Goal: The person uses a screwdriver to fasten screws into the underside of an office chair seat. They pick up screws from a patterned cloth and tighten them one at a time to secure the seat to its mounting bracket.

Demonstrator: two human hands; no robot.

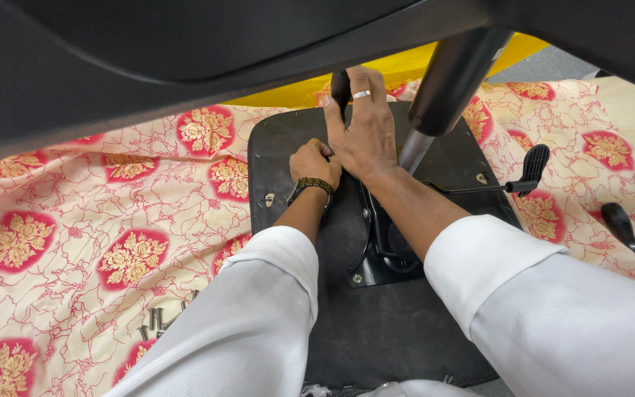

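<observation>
An upside-down black chair seat (pixel 281 147) lies on a patterned cloth, with a black metal mechanism plate (pixel 376 257) bolted to its underside and a gas cylinder column (pixel 442 81) rising from it. My right hand (pixel 365 125), wearing a ring, presses on a black part (pixel 340 87) at the seat's far side, fingers spread over it. My left hand (pixel 316 163) is curled into a fist just beside it, against the seat; whether it pinches a small tool or screw is hidden. A wrist strap (pixel 310 185) sits on my left wrist.
A black lever with a paddle handle (pixel 532 167) sticks out to the right. Several loose bolts (pixel 159 317) lie on the red and cream floral cloth (pixel 75 242) at lower left. A black handle part (pixel 621 226) rests at right. A large dark chair piece (pixel 148 51) overhangs the top.
</observation>
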